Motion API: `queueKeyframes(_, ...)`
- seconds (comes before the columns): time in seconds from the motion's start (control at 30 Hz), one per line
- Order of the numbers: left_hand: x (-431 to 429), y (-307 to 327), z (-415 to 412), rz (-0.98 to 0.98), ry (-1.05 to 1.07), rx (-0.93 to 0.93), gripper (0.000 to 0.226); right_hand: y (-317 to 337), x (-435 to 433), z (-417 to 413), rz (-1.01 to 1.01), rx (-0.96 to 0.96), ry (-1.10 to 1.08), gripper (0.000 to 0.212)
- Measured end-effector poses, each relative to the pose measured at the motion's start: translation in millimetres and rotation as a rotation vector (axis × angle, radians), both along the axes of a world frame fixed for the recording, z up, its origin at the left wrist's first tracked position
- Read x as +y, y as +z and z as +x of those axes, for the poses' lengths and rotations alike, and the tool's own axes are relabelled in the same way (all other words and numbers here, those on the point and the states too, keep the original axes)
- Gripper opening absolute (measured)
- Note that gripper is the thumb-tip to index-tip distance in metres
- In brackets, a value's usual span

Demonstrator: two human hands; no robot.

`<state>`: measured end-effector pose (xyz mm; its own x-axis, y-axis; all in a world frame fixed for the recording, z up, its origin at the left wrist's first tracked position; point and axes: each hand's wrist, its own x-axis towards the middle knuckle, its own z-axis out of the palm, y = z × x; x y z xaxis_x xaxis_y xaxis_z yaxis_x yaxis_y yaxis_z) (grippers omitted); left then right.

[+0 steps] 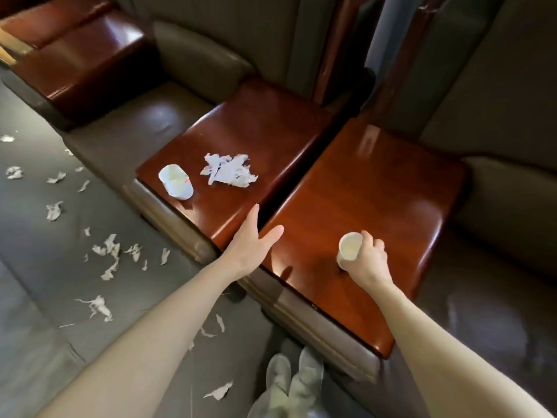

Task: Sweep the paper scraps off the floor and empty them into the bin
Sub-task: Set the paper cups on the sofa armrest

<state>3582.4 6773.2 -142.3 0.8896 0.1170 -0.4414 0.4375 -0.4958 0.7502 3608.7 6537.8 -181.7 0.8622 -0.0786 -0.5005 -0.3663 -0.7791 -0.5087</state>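
The right grip [366, 256] curls round a paper cup [349, 247] on the counter [376, 191]; the left grip [253, 239] lies spread. Lift the cup upright, seemingly empty, before tackling the floor scraps [110, 254].

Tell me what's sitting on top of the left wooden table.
A white cup lying on its side and a pile of torn paper rest on the left table. Anything beneath the pile is hidden.
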Motion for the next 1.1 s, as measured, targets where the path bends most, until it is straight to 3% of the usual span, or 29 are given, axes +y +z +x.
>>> queueKeyframes(0.17, 32.4, -4.0, 37.5, -0.003, 0.137, -0.049, 0.082, 40.6, 50.9, 57.6, 0.222, -0.184, 0.092, 0.077)
queueKeyframes(0.4, 78.0, -32.9, 107.4, 0.196, 0.233, -0.159, 0.084, 84.3, 120.3, 133.0, 0.248, -0.33, 0.193, 0.081)
queueKeyframes(0.53, 103.8, -79.1, 152.1, 0.323, 0.166, -0.117, 0.085, 71.6, 157.6, 168.7, 0.246, -0.332, 0.216, 0.08)
queueKeyframes(0.67, 124.3, -125.2, 187.2, 0.451, 0.176, 0.084, 0.103, 39.9, 184.2, 197.8, 0.255, -0.334, 0.213, 0.08)
queueKeyframes(0.77, 131.3, -147.6, 202.5, 0.472, 0.125, 0.091, 0.108, 19.7, 195.1, 209.1, 0.279, -0.323, 0.198, 0.079)
queueKeyframes(0.83, 130.0, -157.5, 204.8, 0.539, 0.073, 0.062, 0.095, 9.3, 198.3, 213.4, 0.288, -0.318, 0.184, 0.079)
queueKeyframes(0.9, 127.8, -162.2, 198.9, 0.652, 0.01, -0.106, 0.07, 2.6, 200.8, 215.9, 0.284, -0.308, 0.18, 0.079)
queueKeyframes(0.93, 127.6, -163.9, 196.2, 0.625, -0.038, -0.219, 0.056, 0.9, 202.3, 216.7, 0.282, -0.303, 0.176, 0.079)
queueKeyframes(1.0, 125.9, -159.0, 190.1, 0.371, -0.063, -0.364, 0.032, -0.6, 205.8, 218.8, 0.28, -0.3, 0.165, 0.078)
queueKeyframes(1.03, 124.3, -153.5, 187.0, 0.267, -0.04, -0.398, 0.034, -0.5, 207.7, 219.6, 0.278, -0.3, 0.161, 0.078)
queueKeyframes(1.1, 125.2, -133.7, 183.9, 0.266, 0.144, -0.45, 0.034, 2.2, 212.1, 219.9, 0.278, -0.287, 0.161, 0.08)
